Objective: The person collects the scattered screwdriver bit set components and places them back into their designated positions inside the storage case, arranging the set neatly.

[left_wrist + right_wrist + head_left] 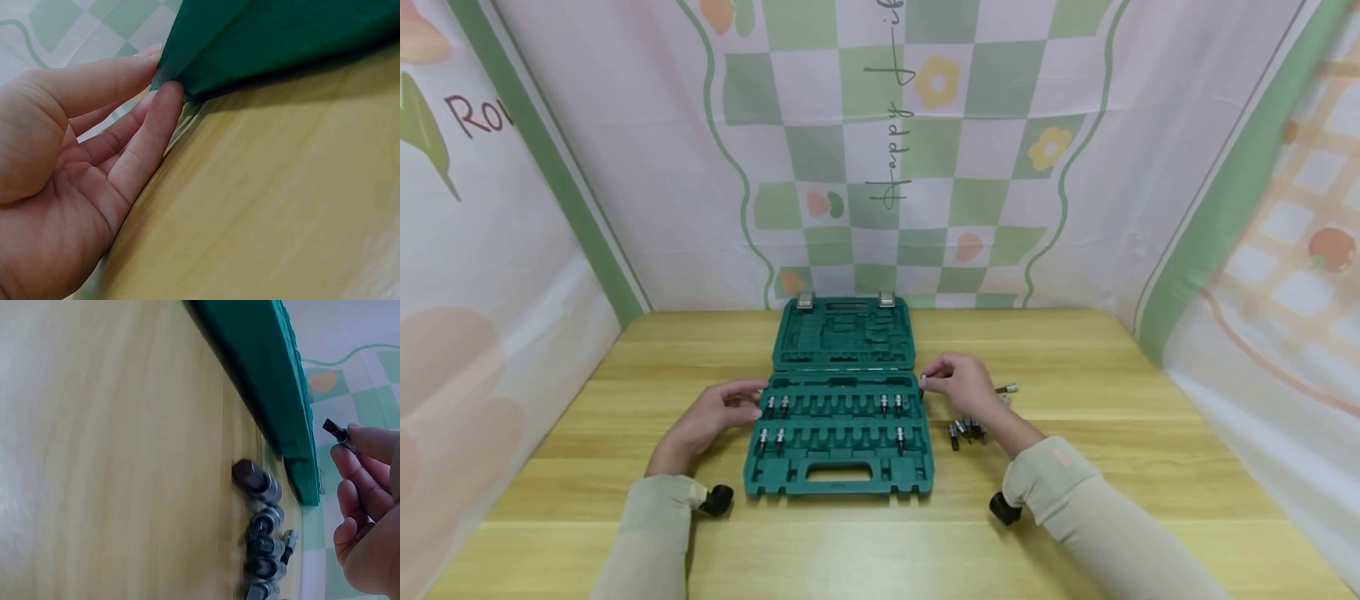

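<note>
The green tool case (838, 485) lies on the table with its lid folded back. At its left edge, my left hand (713, 417) holds the side between thumb and fingers; the left wrist view shows the fingertips (167, 100) right at the case's edge. My right hand (964, 387) pinches a small bit socket (337, 431), dark at its tip, between thumb and finger just off the case's right side. Several bit sockets, such as this one (900, 438), stand in slots at both ends of two rows.
Right of the case lies a cluster of loose bit sockets (957, 435), close below the right forearm. Another metal piece (1009, 388) lies just beyond that wrist. The wooden table (1045, 358) meets patterned cloth (880, 125) at the back and sides.
</note>
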`<act>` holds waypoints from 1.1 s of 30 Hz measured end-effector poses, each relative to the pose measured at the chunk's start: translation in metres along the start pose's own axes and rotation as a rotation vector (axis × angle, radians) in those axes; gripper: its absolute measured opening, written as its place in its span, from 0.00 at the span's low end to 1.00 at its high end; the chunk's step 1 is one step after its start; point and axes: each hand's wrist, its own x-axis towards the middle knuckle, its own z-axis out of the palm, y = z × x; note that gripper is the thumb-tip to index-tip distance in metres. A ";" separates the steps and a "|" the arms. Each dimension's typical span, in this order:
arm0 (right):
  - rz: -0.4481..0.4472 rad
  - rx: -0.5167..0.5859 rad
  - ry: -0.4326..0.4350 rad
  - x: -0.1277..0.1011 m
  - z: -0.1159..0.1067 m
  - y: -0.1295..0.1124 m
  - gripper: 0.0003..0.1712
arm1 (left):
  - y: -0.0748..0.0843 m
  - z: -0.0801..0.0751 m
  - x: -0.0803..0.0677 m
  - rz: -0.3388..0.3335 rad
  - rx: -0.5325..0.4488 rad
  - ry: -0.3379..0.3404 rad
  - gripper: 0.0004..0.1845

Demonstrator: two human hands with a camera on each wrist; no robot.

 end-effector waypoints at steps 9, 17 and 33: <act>0.049 0.031 -0.023 -0.003 0.011 -0.003 0.04 | 0.000 0.000 -0.001 0.020 -0.012 -0.010 0.26; 0.027 0.075 -0.057 -0.010 0.023 -0.005 0.04 | -0.001 0.001 -0.002 0.039 -0.046 -0.035 0.27; -0.007 0.066 -0.049 -0.016 0.034 -0.010 0.03 | 0.003 0.000 -0.003 0.010 -0.035 -0.018 0.27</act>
